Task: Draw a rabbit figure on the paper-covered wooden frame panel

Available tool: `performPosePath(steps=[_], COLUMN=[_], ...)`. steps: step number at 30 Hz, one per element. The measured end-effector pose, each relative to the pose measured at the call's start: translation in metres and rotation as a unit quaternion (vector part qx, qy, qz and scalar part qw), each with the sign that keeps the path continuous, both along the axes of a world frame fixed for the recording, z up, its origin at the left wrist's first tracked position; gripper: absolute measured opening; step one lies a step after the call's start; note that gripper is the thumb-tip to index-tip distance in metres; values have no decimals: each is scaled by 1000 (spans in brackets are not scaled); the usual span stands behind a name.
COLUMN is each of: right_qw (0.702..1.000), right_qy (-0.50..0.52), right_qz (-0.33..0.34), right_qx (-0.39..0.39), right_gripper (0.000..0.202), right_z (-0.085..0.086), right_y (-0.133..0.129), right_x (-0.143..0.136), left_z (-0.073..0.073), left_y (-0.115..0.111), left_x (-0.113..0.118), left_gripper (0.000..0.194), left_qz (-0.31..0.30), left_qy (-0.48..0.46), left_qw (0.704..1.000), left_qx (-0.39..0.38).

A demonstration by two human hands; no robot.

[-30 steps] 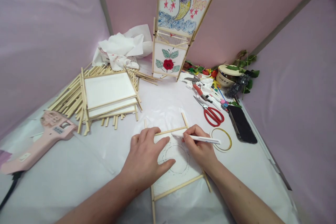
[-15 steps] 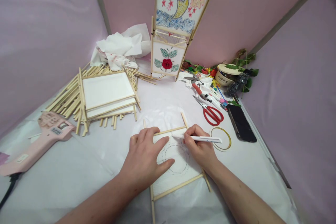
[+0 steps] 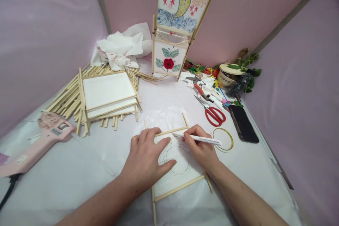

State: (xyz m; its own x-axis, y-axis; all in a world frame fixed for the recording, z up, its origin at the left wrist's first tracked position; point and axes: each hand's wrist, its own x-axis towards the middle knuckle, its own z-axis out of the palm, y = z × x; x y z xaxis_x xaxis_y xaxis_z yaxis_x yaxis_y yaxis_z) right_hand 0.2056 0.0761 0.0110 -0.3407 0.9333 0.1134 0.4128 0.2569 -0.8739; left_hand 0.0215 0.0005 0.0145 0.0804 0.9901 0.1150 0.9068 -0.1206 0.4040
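A white sheet in a wooden stick frame (image 3: 182,186) lies in front of me, with dashed ring outlines drawn on it. My left hand (image 3: 145,157) rests flat on the sheet's left part, fingers apart, thumb pointing right. My right hand (image 3: 200,148) pinches a white pen (image 3: 205,139). The pen's tip is at the sheet's upper edge, just below the top stick. A round yellow-rimmed ring (image 3: 230,135) lies right of my right hand.
At the left are a pink glue gun (image 3: 43,144) and stacked white-sheeted frames (image 3: 108,90) on loose sticks. Red-handled scissors (image 3: 215,116), a phone (image 3: 243,124) and a bowl (image 3: 227,78) lie right. A decorated lantern (image 3: 171,56) stands behind.
The pen and my right hand have shifted slightly left and up, and the pen slants down a little more to the right. My left hand has stayed in place.
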Motion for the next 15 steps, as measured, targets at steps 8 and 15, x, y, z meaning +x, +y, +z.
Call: performPosePath(steps=[8, 15], right_qw=[1000, 1000], right_qy=[16, 10], right_qz=[7, 11], right_qx=[4, 11], right_gripper=[12, 12], right_z=[1, 0], right_y=[-1, 0], right_x=[-1, 0], left_z=[0, 0], left_y=[1, 0], left_x=[-1, 0], left_gripper=[42, 42], left_qz=[2, 2], left_qy=[4, 0], left_qw=[1000, 1000], left_qx=[-2, -4])
